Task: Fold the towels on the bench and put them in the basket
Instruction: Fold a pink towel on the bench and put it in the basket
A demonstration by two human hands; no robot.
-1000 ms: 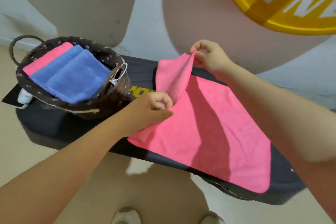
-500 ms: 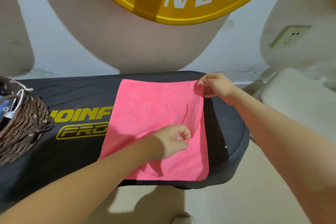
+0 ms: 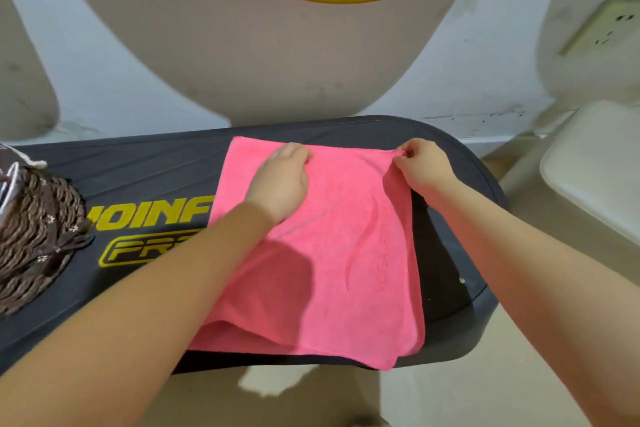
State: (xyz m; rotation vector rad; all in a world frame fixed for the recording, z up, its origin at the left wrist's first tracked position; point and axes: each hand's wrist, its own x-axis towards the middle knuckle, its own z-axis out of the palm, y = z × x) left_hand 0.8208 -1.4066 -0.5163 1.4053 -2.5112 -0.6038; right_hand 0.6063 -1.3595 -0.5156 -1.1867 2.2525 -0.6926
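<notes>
A pink towel [image 3: 339, 253] lies folded in half on the black padded bench [image 3: 138, 170], its two layers showing along the right and front edges. My left hand [image 3: 280, 180] rests on the towel near its far edge, fingers curled down over the cloth. My right hand [image 3: 420, 163] pinches the towel's far right corner between thumb and fingers, lifting it slightly. The brown woven basket [image 3: 31, 229] stands at the bench's left end, only its side in view; its contents are out of frame.
Yellow lettering marks the bench top between basket and towel. Behind the bench is a white wall with beige shapes, a yellow disc and a socket [image 3: 602, 28]. A white padded seat [image 3: 595, 166] stands at the right. Beige floor lies in front.
The towel's left half has been folded over onto the right half. My left hand moved from the towel's middle to its far edge; my right hand kept hold of the far right corner.
</notes>
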